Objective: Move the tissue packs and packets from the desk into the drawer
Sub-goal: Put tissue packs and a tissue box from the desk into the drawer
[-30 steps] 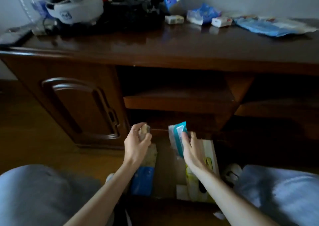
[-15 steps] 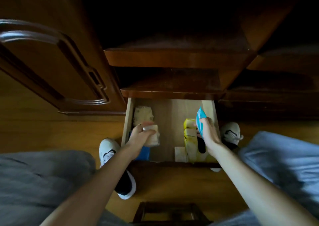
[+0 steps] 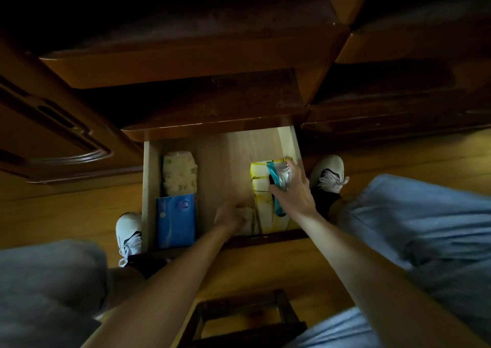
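Since half a second ago, our left hand has crossed from the left side of the drawer to its front middle, and our right hand has dropped lower over the yellow pack.

We reach both arms down into the open drawer. Our left hand is curled, knuckles up, its grip closed on a small pale tissue pack pressed against the drawer floor beside the yellow pack; most of that pack is hidden under the fingers. Our right hand is palm down, fingers spread, clamped on a teal-and-clear packet lying on the yellow pack.

A blue pack and a beige patterned pack lie along the left wall. Dim light hides any print. The drawer's back is covered by the shelf above.
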A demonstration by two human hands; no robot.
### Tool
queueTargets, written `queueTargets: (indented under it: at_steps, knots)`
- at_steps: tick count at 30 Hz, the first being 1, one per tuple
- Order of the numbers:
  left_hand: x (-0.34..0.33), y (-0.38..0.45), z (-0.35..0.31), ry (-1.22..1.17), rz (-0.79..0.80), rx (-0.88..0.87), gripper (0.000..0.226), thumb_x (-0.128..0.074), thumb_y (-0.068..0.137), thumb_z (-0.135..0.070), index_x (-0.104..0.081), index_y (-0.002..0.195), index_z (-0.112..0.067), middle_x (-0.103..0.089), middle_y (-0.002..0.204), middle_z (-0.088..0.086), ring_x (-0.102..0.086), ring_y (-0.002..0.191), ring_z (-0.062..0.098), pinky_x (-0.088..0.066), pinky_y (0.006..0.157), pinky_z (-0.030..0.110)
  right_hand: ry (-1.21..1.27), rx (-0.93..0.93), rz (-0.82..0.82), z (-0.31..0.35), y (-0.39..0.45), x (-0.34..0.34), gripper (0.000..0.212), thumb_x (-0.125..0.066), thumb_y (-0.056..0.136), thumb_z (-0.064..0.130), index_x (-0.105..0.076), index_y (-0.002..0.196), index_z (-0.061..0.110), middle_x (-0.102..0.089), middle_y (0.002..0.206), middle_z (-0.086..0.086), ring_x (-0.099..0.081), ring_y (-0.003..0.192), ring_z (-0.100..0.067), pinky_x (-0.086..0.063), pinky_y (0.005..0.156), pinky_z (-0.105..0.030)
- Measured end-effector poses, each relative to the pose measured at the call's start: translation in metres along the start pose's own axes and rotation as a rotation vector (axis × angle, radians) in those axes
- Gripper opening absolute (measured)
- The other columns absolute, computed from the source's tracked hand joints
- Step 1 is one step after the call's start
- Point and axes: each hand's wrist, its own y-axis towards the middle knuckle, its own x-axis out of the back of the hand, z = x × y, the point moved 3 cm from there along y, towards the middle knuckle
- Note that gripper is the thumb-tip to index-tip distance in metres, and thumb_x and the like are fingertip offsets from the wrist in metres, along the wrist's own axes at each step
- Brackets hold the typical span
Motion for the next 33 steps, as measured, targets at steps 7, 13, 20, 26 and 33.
queueTargets:
  at_steps: [7,13,20,26,33]
  knots:
    - [-0.01,0.002,0.003,0.03,0.035,0.001,0.057,-0.075,0.087,-0.015,-0.054,0.139,-0.013,-0.058,0.135,0.013,-0.058,0.12,0.028,-0.049,0.083,0.03,-0.026,0.029,0.034,-0.008,-0.002,-0.003,0.084,-0.071,0.085,0.039,-0.019,0.152,0.038,-0.04,0.148,-0.01,-0.041,0.133,-0.031,-0.041,0.084,-0.036]
    - [0.005,-0.005,0.01,-0.089,0.144,-0.055,0.055,-0.06,0.098,-0.032,-0.045,0.149,-0.016,-0.051,0.148,0.008,-0.049,0.134,0.024,-0.041,0.11,0.038,-0.033,0.102,0.042,0.018,-0.005,-0.005,0.096,-0.08,0.079,0.047,-0.02,0.154,0.037,-0.041,0.149,-0.005,-0.044,0.131,-0.027,-0.042,0.074,-0.031]
    - [0.096,-0.025,0.022,0.14,-0.334,-0.254,0.028,-0.055,0.099,-0.03,-0.065,0.124,-0.023,-0.068,0.117,0.001,-0.065,0.101,0.018,-0.056,0.08,0.035,0.285,-0.047,0.264,0.062,0.013,-0.053,0.092,-0.069,0.08,0.067,-0.021,0.154,0.044,-0.042,0.137,0.012,-0.052,0.109,-0.008,-0.049,0.076,-0.023]
    - [0.145,-0.03,0.06,0.452,-0.352,-0.261,0.04,-0.058,0.097,-0.023,-0.057,0.136,-0.021,-0.05,0.141,-0.002,-0.046,0.13,0.021,-0.047,0.098,0.038,0.008,-0.039,0.228,0.077,0.041,-0.099,0.066,-0.049,0.101,0.012,-0.018,0.156,0.032,-0.049,0.128,-0.001,-0.054,0.075,-0.01,-0.042,0.035,-0.017]
    - [0.13,-0.022,0.082,0.706,-0.231,-0.265,0.046,-0.053,0.098,-0.022,-0.048,0.144,-0.021,-0.044,0.147,-0.001,-0.042,0.133,0.023,-0.048,0.102,0.041,-0.112,-0.078,0.071,0.098,0.069,-0.111,0.086,-0.06,0.096,0.005,-0.006,0.162,0.02,-0.031,0.16,-0.014,-0.042,0.141,-0.034,-0.049,0.1,-0.045]
